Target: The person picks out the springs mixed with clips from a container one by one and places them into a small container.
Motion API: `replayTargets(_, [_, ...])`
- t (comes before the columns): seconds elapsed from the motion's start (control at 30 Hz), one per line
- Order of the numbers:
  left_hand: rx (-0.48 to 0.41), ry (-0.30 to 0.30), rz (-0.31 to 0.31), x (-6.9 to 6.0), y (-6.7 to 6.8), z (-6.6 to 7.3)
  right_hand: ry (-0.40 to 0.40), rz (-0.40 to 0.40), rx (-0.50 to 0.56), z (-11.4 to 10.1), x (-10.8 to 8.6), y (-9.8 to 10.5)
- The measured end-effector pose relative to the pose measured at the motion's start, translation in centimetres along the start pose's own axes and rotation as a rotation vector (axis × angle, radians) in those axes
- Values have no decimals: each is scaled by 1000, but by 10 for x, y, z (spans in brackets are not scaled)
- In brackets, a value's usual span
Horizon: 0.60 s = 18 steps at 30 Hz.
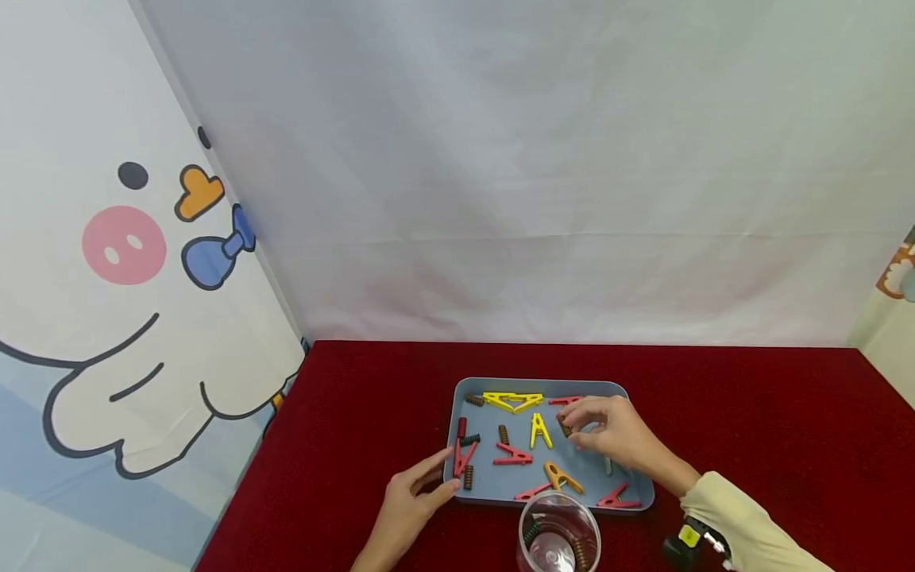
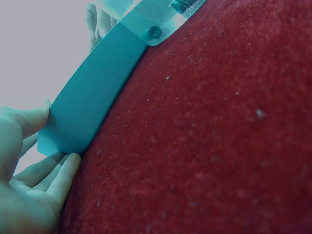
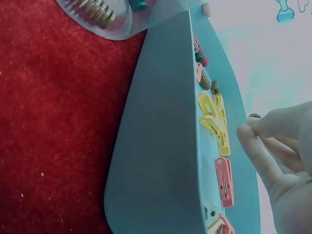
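Note:
My right hand (image 1: 611, 429) pinches a brown coil spring (image 1: 564, 427) between thumb and fingertips, above the right half of a blue-grey tray (image 1: 493, 494). In the right wrist view only a small end of this spring shows at the fingertips. My left hand (image 1: 409, 500) grips the tray's near left corner, thumb near the rim and fingers low on the wall in the left wrist view. Inside the tray lie yellow clothespins (image 1: 538, 431), red clothespins (image 1: 513, 455), an orange clothespin (image 1: 561, 477) and several loose springs (image 1: 503, 434).
A clear plastic cup (image 1: 525, 548) stands right against the tray's near side, with green and brown springs (image 1: 581, 554) in it. Red cloth (image 1: 750, 413) covers the table. A pale curtain (image 1: 536, 199) hangs behind, and a cartoon-printed sheet (image 1: 107, 318) at the left.

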<state>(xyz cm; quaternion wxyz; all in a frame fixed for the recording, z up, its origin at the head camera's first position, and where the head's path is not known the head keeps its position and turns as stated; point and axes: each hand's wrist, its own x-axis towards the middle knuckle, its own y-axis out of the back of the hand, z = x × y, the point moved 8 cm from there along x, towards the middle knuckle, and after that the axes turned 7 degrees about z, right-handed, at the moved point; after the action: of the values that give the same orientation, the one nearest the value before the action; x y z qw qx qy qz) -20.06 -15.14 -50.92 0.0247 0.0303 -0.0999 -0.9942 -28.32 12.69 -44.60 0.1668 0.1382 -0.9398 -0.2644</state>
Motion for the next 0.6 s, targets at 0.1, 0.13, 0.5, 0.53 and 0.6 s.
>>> replayTargets(0.1, [-5,1,4,0,0,0,-5,0,16,0,-1,0])
replayTargets(0.13, [-6,1,5,0,0,0,-5,1,26,0,-1,0])
replayTargets(0.5, [-3,-2,6,-1,0,0,2,2,85,-7,-5,1])
replayTargets(0.53, [-3,-2,6,-1,0,0,3,3,86,-7,-5,2])
replayTargets(0.6, [-3,-3,6,-1,0,-1,3,3,90,-9,-6,2])
